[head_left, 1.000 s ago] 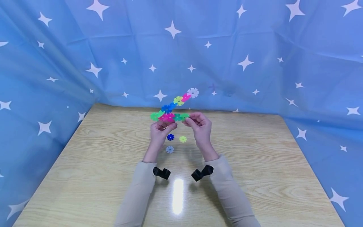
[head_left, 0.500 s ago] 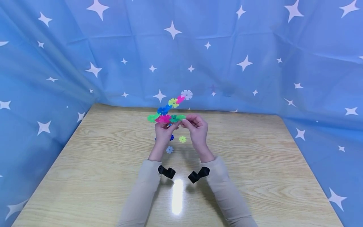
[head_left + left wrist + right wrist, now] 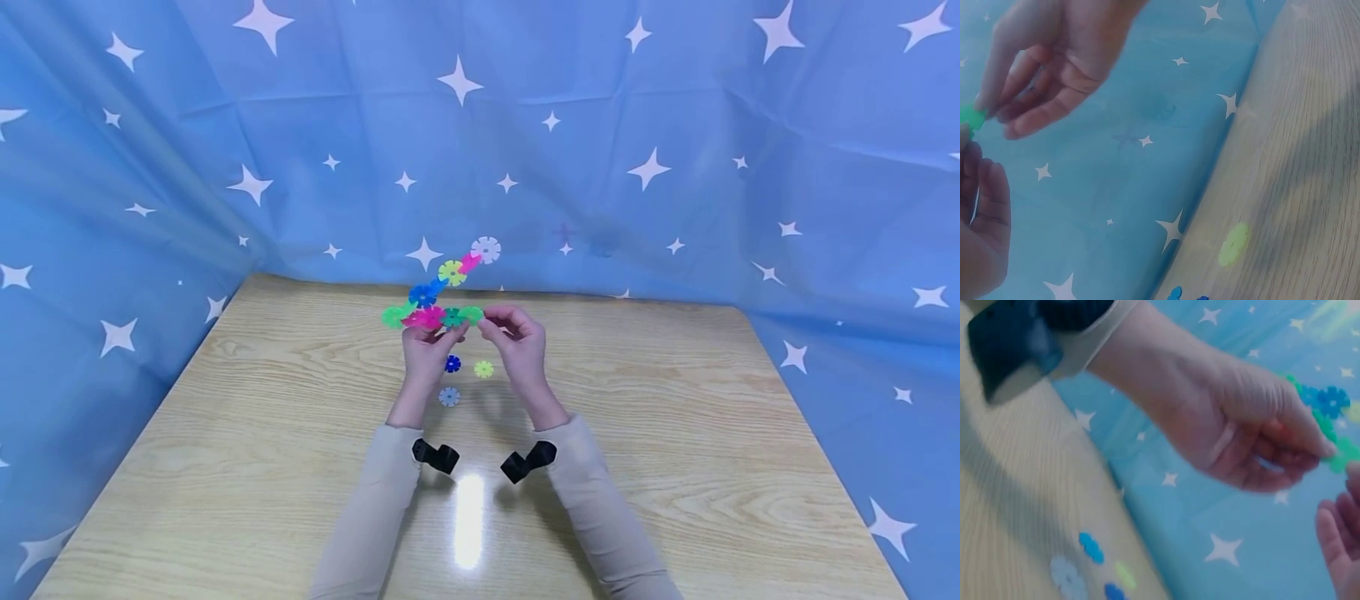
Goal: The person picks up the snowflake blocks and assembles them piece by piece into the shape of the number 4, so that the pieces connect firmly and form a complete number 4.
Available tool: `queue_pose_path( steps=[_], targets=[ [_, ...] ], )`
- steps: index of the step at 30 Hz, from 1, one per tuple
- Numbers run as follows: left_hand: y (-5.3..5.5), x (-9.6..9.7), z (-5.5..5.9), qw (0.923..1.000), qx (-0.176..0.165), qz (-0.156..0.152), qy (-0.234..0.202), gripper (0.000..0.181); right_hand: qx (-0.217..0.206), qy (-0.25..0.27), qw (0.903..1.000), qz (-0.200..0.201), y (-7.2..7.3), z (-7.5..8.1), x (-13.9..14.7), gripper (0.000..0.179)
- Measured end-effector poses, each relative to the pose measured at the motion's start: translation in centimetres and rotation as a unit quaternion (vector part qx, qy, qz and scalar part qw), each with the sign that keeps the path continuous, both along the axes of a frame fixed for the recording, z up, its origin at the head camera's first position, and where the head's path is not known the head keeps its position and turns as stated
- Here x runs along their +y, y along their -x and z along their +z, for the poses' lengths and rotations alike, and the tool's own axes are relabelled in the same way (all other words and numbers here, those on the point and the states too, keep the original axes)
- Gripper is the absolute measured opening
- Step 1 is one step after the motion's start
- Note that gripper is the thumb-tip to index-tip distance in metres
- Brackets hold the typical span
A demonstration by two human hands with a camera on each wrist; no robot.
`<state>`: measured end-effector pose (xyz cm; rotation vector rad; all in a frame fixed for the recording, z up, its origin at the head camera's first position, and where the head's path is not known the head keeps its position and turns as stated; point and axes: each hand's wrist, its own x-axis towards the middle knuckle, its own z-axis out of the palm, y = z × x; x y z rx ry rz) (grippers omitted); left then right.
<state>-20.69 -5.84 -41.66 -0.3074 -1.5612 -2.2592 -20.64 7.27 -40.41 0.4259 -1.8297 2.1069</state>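
Observation:
Both hands hold up a V-shaped chain of interlocking snowflake discs above the table's far part. My left hand (image 3: 426,358) pinches its lower arm near the pink disc (image 3: 431,317) and dark green disc (image 3: 452,317). At that arm's right end, my right hand (image 3: 522,350) pinches a light green disc (image 3: 472,315) between thumb and finger. The other arm slants up to the right through a blue disc (image 3: 422,296) and a yellow disc (image 3: 452,273) to a white disc (image 3: 486,250). In the right wrist view, my left thumb touches green discs (image 3: 1342,455).
Loose on the wooden table (image 3: 675,433) below the hands lie a dark blue disc (image 3: 452,364), a yellow-green disc (image 3: 483,369) and a pale blue disc (image 3: 449,397). Another blue disc (image 3: 1091,547) shows in the right wrist view. A starred blue curtain (image 3: 570,100) surrounds the table's back and sides.
The chain has shifted left and a little downward. My right hand has moved left with it; my left hand went right, then slightly back, uncovering the dark blue disc on the table again.

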Motion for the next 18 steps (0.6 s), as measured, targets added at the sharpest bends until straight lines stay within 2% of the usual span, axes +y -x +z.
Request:
queue_pose_path(
  steps=[4,6,10,13,15,18],
  targets=[
    [0.1,-0.4,-0.1,0.9999,0.01,0.008,0.01,0.035,-0.054,-0.072,0.996,0.007,0.6,-1.5,0.7,0.02],
    [0.1,-0.5,-0.1,0.9998,0.012,0.008,0.012,0.036,-0.095,-0.132,0.9866,0.004,1.0,-2.4,1.1,0.02],
    [0.0,-0.5,-0.1,0.9999,0.008,0.003,0.006,0.037,-0.162,-0.27,0.949,0.011,1.8,-4.4,1.7,0.023],
    [-0.1,-0.5,0.0,1.0,0.009,0.004,0.001,0.031,-0.176,-0.356,0.9175,0.022,2.2,-5.6,1.9,0.028],
    [-0.1,-0.5,0.0,0.9999,0.01,0.004,-0.004,0.027,-0.176,-0.394,0.9019,0.029,2.4,-6.2,2.0,0.03],
    [0.0,-0.5,0.0,0.9999,0.01,0.004,-0.01,0.027,-0.167,-0.429,0.8871,0.029,2.6,-6.7,1.9,0.032]
  ],
)
